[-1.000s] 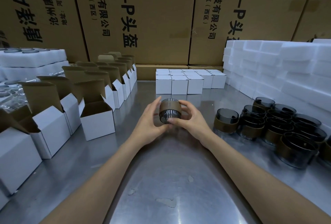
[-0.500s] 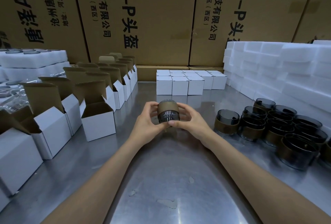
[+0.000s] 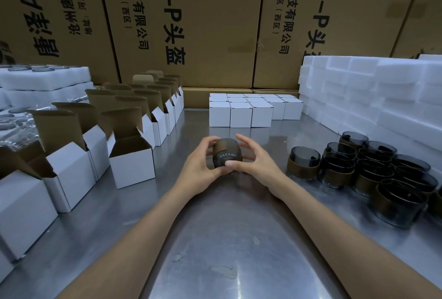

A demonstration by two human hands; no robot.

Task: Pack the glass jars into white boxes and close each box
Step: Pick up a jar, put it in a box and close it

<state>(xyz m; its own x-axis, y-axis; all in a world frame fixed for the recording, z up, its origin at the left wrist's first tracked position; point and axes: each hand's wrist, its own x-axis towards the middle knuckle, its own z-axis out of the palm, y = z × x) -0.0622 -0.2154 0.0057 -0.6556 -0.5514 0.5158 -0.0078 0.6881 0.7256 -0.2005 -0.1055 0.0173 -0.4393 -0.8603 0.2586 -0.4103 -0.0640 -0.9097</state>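
Both hands, left [image 3: 199, 167] and right [image 3: 253, 167], curl round one jar [image 3: 226, 155]. Beyond: closed boxes [image 3: 240, 114]. Leftward open boxes [image 3: 131, 162], rightward many jars [image 3: 358, 169] left.

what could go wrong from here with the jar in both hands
The jar is held off the steel table; the right hand holds it mostly with the thumb, its fingers spread, so it could slip and crack. Swinging it left to the open box, the left hand might knock the raised flap.

The glass jar [image 3: 226, 156] tipped further between the hands — its dark base turned more toward the camera. The right hand [image 3: 254, 163] loosened, fingers [image 3: 245, 142] lifting off the jar's far side — thumb stayed pressed.
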